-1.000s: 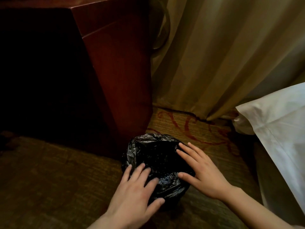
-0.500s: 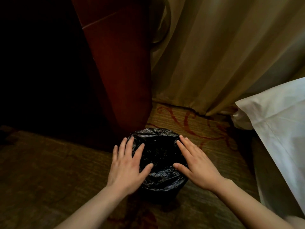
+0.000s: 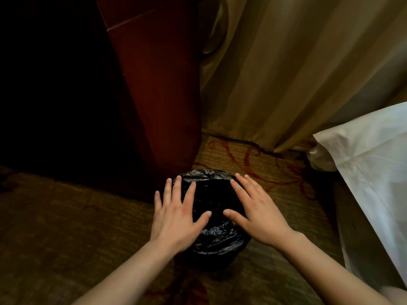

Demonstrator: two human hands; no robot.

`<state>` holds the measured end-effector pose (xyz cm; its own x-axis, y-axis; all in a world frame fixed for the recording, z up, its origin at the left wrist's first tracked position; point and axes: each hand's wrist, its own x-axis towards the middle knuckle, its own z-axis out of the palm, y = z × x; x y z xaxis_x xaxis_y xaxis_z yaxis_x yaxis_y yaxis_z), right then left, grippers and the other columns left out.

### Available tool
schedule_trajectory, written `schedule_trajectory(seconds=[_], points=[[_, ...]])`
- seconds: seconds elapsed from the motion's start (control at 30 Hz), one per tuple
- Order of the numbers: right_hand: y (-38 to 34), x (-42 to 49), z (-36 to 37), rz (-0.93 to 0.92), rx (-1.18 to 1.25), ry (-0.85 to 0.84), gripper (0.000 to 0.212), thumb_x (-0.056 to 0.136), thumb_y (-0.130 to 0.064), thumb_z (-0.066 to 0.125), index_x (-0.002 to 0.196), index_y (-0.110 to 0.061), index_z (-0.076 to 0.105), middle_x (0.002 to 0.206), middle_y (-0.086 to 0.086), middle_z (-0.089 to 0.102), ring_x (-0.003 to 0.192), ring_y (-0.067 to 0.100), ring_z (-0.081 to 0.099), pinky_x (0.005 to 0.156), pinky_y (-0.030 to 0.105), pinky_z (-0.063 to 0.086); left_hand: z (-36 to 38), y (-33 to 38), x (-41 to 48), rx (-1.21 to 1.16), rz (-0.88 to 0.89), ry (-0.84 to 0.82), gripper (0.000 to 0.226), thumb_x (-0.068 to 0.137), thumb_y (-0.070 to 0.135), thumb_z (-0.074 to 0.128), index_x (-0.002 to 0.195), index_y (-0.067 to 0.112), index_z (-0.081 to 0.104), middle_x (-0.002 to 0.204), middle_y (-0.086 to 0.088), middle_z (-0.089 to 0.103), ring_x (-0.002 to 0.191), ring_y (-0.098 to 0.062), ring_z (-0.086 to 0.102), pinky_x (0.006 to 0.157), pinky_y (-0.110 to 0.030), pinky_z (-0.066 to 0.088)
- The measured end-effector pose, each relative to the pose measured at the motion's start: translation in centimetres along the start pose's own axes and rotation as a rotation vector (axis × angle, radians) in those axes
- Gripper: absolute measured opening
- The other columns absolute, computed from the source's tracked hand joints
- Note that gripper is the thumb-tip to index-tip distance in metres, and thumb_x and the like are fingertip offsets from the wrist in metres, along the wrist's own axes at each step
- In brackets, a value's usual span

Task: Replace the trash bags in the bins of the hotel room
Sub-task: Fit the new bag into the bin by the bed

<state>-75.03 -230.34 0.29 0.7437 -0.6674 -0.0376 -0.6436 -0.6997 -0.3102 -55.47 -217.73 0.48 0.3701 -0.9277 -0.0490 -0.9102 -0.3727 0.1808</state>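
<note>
Your left hand point(image 3: 176, 219) has slid up beside the small round bin's crinkled black plastic trash bag point(image 3: 217, 233). Right hand point(image 3: 256, 213) mirrors it, both grips apart and flat, bag directly between your thumbs, equally near.

The bin point(image 3: 214, 219), lined with a black bag point(image 3: 217, 238), stands on the carpet point(image 3: 66, 234) just beside the foot of a dark red wooden panel point(image 3: 158, 95), which closes off its far-left side. Behind it the curtain point(image 3: 286, 69) hangs down to the floor, and a strip of bare carpet lies between the two; white bedding point(image 3: 370, 164) crowds in well to the right. The left hand point(image 3: 176, 216) and right hand point(image 3: 257, 216) lie flat and spread over the bin's mouth, covering most of it, while open carpet lies to the left and on the near side.
</note>
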Motion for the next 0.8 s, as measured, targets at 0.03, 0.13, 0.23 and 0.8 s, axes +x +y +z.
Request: schedule_trajectory(seconds=[0.03, 0.13, 0.23, 0.8], points=[[-0.3, 0.3, -0.1, 0.009, -0.003, 0.007, 0.088, 0.086, -0.080, 0.019, 0.158, -0.031, 0.005, 0.166, -0.009, -0.003, 0.152, 0.012, -0.008, 0.124, 0.039, 0.011, -0.2, 0.0, 0.1, -0.005, 0.001, 0.012, 0.085, 0.086, 0.077, 0.021, 0.156, 0.032, 0.003, 0.165, -0.009, -0.008, 0.151, -0.028, -0.015, 0.122, -0.053, 0.001], [-0.8, 0.9, -0.4, 0.045, -0.004, 0.017, 0.086, 0.088, -0.077, 0.024, 0.157, -0.030, 0.009, 0.167, -0.006, 0.002, 0.153, 0.015, -0.004, 0.124, 0.040, 0.013, -0.6, 0.1, 0.2, -0.019, 0.013, 0.035, 0.083, 0.085, 0.074, 0.020, 0.156, 0.031, 0.008, 0.165, -0.009, -0.001, 0.152, -0.029, -0.010, 0.122, -0.052, 0.004], [-0.8, 0.9, -0.7, 0.060, -0.033, 0.027, 0.086, 0.088, -0.076, 0.028, 0.157, -0.028, 0.013, 0.166, -0.004, 0.007, 0.153, 0.018, 0.001, 0.124, 0.040, 0.015, -0.7, 0.1, -0.1, -0.017, 0.021, 0.039, 0.081, 0.086, 0.070, 0.027, 0.156, 0.031, 0.007, 0.165, -0.008, 0.003, 0.152, -0.027, -0.008, 0.122, -0.050, 0.005], [-12.1, -1.6, -26.2, 0.278, 0.016, -0.040, 0.075, 0.093, -0.060, 0.049, 0.155, -0.028, 0.024, 0.158, -0.002, 0.032, 0.145, 0.019, 0.027, 0.117, 0.036, 0.032, -28.1, 2.0, -3.3, -0.099, 0.128, -0.181, 0.071, 0.094, 0.056, 0.041, 0.155, 0.030, 0.016, 0.160, 0.001, 0.025, 0.147, -0.017, 0.021, 0.115, -0.034, 0.030]])
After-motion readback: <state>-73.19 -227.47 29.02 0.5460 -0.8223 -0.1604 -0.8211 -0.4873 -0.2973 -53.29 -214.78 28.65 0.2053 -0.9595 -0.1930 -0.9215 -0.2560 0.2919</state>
